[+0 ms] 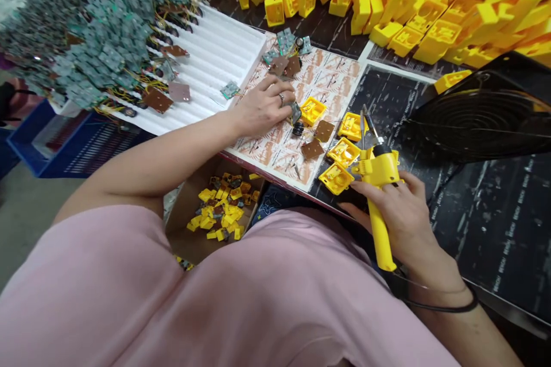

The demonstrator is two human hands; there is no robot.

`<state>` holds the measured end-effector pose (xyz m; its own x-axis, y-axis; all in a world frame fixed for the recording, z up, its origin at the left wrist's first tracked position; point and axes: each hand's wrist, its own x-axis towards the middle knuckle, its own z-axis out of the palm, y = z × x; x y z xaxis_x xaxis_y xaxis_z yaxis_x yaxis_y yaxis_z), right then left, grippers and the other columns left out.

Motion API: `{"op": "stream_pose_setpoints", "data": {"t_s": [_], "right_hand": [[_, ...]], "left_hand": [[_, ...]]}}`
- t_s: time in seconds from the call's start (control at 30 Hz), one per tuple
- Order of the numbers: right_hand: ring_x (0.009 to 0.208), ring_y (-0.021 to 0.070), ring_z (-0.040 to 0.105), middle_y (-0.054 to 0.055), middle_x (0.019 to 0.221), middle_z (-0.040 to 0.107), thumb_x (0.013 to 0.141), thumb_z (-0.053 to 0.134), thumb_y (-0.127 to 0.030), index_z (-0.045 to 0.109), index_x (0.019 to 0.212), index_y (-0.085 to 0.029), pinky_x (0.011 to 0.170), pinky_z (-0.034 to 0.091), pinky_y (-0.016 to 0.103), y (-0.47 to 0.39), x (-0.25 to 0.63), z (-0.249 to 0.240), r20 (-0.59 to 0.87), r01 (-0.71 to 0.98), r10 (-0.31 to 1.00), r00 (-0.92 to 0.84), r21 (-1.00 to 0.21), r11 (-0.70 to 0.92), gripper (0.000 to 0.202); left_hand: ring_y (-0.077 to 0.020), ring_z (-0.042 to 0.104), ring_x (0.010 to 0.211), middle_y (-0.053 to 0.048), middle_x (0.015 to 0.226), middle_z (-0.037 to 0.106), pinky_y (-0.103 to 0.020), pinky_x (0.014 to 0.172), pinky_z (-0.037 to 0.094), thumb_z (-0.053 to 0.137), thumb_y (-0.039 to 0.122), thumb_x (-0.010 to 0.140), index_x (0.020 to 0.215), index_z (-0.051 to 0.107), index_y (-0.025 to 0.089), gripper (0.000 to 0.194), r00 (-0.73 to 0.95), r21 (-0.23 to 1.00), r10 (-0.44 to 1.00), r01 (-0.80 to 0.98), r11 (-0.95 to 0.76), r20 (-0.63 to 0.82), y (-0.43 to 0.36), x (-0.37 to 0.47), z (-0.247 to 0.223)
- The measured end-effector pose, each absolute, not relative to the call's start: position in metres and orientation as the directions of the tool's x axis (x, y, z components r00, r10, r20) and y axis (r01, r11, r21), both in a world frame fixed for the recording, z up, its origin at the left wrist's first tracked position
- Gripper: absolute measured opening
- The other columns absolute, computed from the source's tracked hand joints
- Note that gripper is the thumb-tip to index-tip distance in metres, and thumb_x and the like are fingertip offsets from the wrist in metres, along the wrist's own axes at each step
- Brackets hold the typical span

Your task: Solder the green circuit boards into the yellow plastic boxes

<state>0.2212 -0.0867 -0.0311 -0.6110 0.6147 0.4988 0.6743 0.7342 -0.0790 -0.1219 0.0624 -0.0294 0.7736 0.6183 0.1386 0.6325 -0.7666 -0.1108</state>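
My left hand (264,108) is low over the patterned work sheet, fingers curled at a small circuit board (295,112) with a round black part (298,128) beside it. An open yellow plastic case (313,110) lies just right of those fingers. In my right hand (402,215) is a yellow soldering iron (379,206), its metal tip pointing up and away from me. By that hand's fingertips sits another yellow case (336,178), with more cases (344,152) behind it. Brown boards (313,149) rest between the hands.
Wired circuit boards (99,34) are heaped on a white ridged tray (215,40) at left. Yellow cases (413,6) pile along the back. A black fan (482,114) stands at right. Below the table edge is a cardboard box (181,223) of yellow parts; a blue crate (73,152) is left.
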Motion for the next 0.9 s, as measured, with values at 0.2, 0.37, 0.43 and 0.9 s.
{"op": "stream_pose_setpoints", "data": {"t_s": [0.2, 0.37, 0.43, 0.9], "right_hand": [[0.071, 0.0170, 0.059, -0.002, 0.073, 0.061, 0.095, 0.067, -0.034, 0.058, 0.116, -0.020, 0.081, 0.046, 0.034, -0.087, 0.197, -0.031, 0.521, 0.695, 0.633, -0.573, -0.100, 0.712, 0.027], [0.071, 0.0185, 0.057, -0.001, 0.071, 0.058, 0.095, 0.065, -0.029, 0.060, 0.117, -0.021, 0.067, 0.045, 0.030, -0.076, 0.179, -0.040, 0.537, 0.741, 0.663, -0.521, -0.101, 0.664, 0.025], [0.074, 0.0187, 0.059, 0.000, 0.076, 0.060, 0.095, 0.064, -0.026, 0.058, 0.122, -0.022, 0.069, 0.047, 0.031, -0.074, 0.179, -0.041, 0.525, 0.743, 0.683, -0.507, -0.135, 0.656, 0.029], [0.074, 0.0164, 0.065, -0.002, 0.083, 0.066, 0.092, 0.069, -0.028, 0.052, 0.127, -0.023, 0.084, 0.053, 0.035, -0.080, 0.196, -0.039, 0.545, 0.690, 0.663, -0.513, -0.198, 0.696, 0.039]], "left_hand": [[-0.0226, 0.069, 0.100, -0.004, 0.103, 0.074, -0.046, 0.102, 0.049, 0.048, 0.031, 0.098, 0.097, 0.068, 0.019, 0.023, 0.723, 0.091, 0.654, 0.653, -0.752, 0.223, 0.047, -0.122, -0.006], [-0.0218, 0.070, 0.082, -0.005, 0.084, 0.073, -0.038, 0.085, 0.052, 0.048, 0.032, 0.096, 0.099, 0.073, 0.018, 0.029, 0.544, 0.176, 0.789, 0.780, -0.601, 0.285, 0.007, -0.105, -0.002], [-0.0206, 0.070, 0.077, -0.005, 0.083, 0.075, -0.034, 0.077, 0.052, 0.048, 0.031, 0.094, 0.100, 0.074, 0.018, 0.030, 0.530, 0.251, 0.819, 0.781, -0.572, 0.218, -0.007, -0.098, -0.005], [-0.0169, 0.070, 0.082, -0.006, 0.091, 0.076, -0.029, 0.079, 0.051, 0.058, 0.035, 0.091, 0.110, 0.072, 0.016, 0.030, 0.548, 0.576, 0.835, 0.665, -0.475, 0.056, -0.043, -0.097, -0.024]]}}
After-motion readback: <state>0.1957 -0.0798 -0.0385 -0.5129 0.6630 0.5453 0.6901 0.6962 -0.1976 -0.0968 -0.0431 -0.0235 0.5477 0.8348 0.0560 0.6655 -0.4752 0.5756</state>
